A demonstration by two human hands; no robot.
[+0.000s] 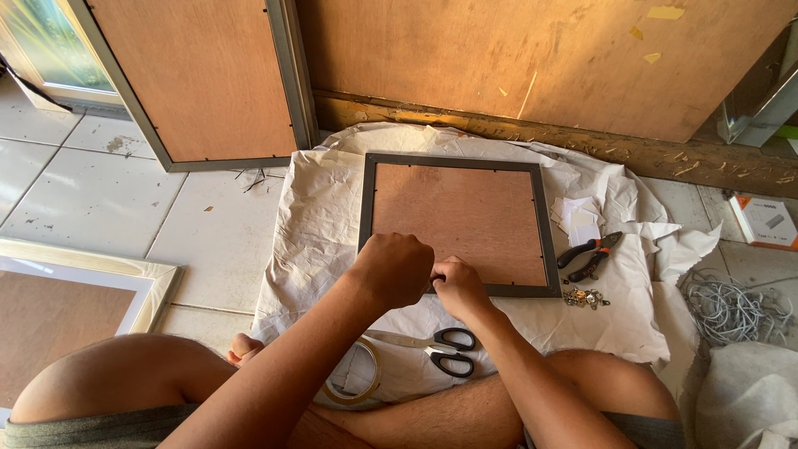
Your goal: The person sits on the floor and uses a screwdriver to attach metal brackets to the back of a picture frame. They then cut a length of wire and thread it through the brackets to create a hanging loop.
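Left hand (393,268) and right hand (458,285), fists closed, press together on the near rail of the dark grey rectangular frame (368,199), which encloses a brown hardboard backing (461,218).

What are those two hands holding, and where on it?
Both the left hand and right hand press on the near bottom edge of the picture frame; anything pinched between the fingers is hidden.

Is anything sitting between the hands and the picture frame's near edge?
Nothing visible does. The left hand and right hand already rest together on the near edge of the picture frame.
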